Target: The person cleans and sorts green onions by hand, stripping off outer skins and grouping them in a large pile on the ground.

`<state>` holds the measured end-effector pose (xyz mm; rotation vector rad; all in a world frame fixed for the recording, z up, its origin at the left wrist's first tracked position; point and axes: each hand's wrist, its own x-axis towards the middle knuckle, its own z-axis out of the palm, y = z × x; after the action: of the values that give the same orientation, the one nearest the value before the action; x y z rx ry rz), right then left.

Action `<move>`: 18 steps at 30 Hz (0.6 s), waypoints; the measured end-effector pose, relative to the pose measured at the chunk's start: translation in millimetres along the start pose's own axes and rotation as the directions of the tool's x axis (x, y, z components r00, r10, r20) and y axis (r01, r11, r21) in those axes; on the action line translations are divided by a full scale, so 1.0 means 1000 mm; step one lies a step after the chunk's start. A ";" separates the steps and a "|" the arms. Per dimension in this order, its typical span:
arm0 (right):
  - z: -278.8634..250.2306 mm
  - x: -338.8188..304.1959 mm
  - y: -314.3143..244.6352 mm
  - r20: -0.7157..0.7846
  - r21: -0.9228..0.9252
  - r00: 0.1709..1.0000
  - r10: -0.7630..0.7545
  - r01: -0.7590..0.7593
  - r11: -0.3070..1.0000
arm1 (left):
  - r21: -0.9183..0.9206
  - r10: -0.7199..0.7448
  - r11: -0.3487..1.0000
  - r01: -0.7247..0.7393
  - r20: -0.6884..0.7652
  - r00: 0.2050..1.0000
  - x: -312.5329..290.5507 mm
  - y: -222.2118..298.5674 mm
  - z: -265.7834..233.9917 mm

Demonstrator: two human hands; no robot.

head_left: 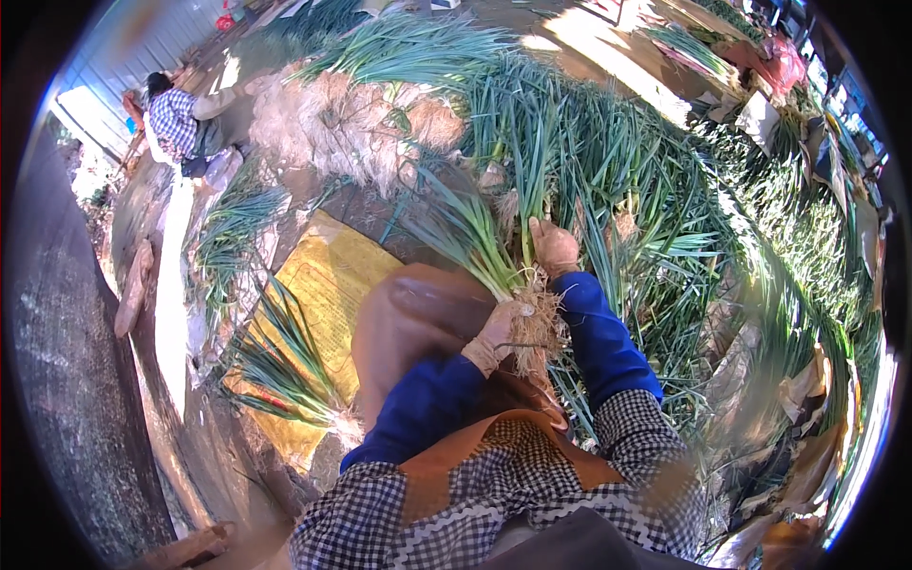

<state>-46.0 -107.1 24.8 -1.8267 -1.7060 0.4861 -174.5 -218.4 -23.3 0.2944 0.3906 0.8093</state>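
My left hand (496, 334) is closed round the lower stems of a bunch of green onions (486, 249). Their long green leaves fan up and to the left, and pale stringy roots (539, 332) hang beside my fingers. Just to the right, my right hand (555, 249) is closed with its thumb up, against a single upright green onion stalk (528, 228). Its fingers are partly hidden behind the stalk. Blue sleeves cover both forearms. A brown-covered knee (408, 318) is bent beside my left arm.
A smaller bunch of green onions (309, 375) lies on a yellow sack (332, 252) at left. A large heap of green onions (636, 171) spreads ahead and right. Root-covered bundles (323, 123) lie farther back. Another person (180, 119) sits at far left, beyond a dark post (85, 361).
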 end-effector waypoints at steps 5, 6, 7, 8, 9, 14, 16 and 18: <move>-0.053 -0.056 0.024 0.466 0.736 0.884 0.036 -0.410 0.539 | -0.201 -0.002 0.980 0.014 0.060 0.998 0.015 0.027 0.028; -0.096 -0.076 0.008 0.494 0.698 0.868 0.053 -0.432 0.571 | -0.271 -0.018 0.961 0.053 0.129 0.992 0.014 0.041 0.035; -0.100 -0.095 0.053 0.453 0.841 0.845 0.283 -0.511 0.177 | -0.291 -0.102 0.948 0.130 0.111 0.989 0.016 0.047 0.038; -0.123 -0.106 0.057 0.273 0.894 0.960 0.063 -0.277 0.351 | -0.301 -0.109 0.944 0.133 0.095 0.989 0.014 0.057 0.028; -0.146 -0.111 0.055 0.275 0.892 0.958 0.081 -0.286 0.351 | -0.358 -0.118 0.923 0.137 0.073 0.990 0.015 0.062 0.021; -0.157 -0.146 0.079 0.189 -0.809 0.789 0.585 -0.213 0.548 | -0.410 -0.215 0.884 0.226 0.074 0.974 0.001 0.078 0.023; -0.128 -0.112 0.022 0.171 -0.153 0.942 0.289 -0.264 0.952 | -0.407 -0.245 0.875 0.261 0.093 0.965 -0.002 0.081 0.013; -0.099 -0.075 -0.038 0.146 0.270 0.975 0.168 -0.203 0.941 | -0.417 -0.210 0.886 0.201 0.026 0.977 -0.003 0.087 0.014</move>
<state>-22.3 -197.7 115.1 -1.7830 -1.4565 0.8898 -225.7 -165.3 24.7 -0.1561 0.2518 0.6665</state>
